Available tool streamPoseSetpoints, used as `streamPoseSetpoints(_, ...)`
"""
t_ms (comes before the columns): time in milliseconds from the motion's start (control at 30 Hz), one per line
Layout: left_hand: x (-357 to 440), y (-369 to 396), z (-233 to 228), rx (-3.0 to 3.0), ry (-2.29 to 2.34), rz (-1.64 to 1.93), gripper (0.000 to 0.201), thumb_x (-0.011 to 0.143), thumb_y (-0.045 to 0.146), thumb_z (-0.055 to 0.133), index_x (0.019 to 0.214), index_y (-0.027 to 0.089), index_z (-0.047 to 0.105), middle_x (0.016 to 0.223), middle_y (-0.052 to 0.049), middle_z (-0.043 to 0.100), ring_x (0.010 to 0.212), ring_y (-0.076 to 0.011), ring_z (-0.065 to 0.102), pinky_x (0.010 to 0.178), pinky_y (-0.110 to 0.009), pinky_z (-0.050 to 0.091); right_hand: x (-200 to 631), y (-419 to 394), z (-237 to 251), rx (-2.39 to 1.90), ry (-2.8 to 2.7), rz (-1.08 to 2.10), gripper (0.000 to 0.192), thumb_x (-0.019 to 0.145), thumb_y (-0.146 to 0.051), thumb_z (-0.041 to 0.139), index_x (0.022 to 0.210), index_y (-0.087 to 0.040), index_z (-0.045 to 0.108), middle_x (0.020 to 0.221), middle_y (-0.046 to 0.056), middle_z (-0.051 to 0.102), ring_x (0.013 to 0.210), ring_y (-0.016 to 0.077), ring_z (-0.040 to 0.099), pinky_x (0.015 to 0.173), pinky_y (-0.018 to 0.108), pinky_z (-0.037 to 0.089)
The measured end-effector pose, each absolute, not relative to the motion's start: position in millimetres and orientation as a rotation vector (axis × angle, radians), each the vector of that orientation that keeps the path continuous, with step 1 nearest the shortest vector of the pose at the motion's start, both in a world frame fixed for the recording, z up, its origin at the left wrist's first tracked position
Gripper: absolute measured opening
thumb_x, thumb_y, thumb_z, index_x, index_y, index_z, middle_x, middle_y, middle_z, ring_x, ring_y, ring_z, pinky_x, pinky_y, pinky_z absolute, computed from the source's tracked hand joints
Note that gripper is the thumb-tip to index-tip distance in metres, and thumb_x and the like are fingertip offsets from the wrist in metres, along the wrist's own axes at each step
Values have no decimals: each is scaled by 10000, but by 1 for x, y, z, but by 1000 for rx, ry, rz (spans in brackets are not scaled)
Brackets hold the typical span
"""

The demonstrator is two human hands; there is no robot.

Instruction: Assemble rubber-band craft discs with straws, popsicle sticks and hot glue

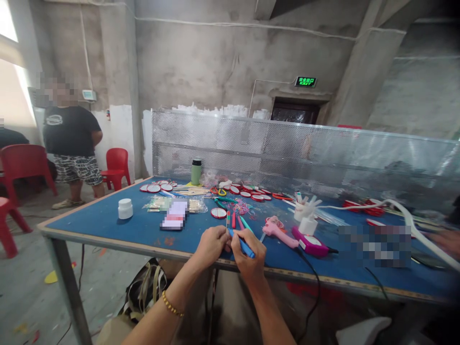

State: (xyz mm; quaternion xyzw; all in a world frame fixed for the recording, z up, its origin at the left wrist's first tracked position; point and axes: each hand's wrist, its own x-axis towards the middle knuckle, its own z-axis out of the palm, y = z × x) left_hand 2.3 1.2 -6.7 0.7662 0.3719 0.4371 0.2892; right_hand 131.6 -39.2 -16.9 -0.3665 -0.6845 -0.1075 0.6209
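Note:
My left hand (pixel 212 244) and my right hand (pixel 247 251) meet at the near edge of the blue table (pixel 108 225). Both pinch a thin blue stick (pixel 244 246) that runs between them. A short wooden stick (pixel 227 219) rises just above my left fingers; I cannot tell if the hand holds it. Red and teal sticks (pixel 240 222) lie right behind my hands. A pink glue gun (pixel 278 230) rests to the right of my right hand.
A white jar (pixel 125 209), a green bottle (pixel 196 171), round red-rimmed discs (pixel 154 188), wooden sticks and a magenta device (pixel 311 243) with a black cable lie on the table. A perforated metal screen (pixel 287 148) backs it. A person (pixel 70 143) stands by red chairs (pixel 115 167) at left.

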Motion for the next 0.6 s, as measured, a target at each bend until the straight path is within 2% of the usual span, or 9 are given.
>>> streamPoseSetpoints(600,3,0,-5,2049,996,1153,295,850,282,444,577,184,496,549,31,590,557,-118,514,545,-215,306,133,-38,-18,-838,-1567,-255,115,877,-154,534,810,-194,619,705,16,607,657,148,571,660,287,467)
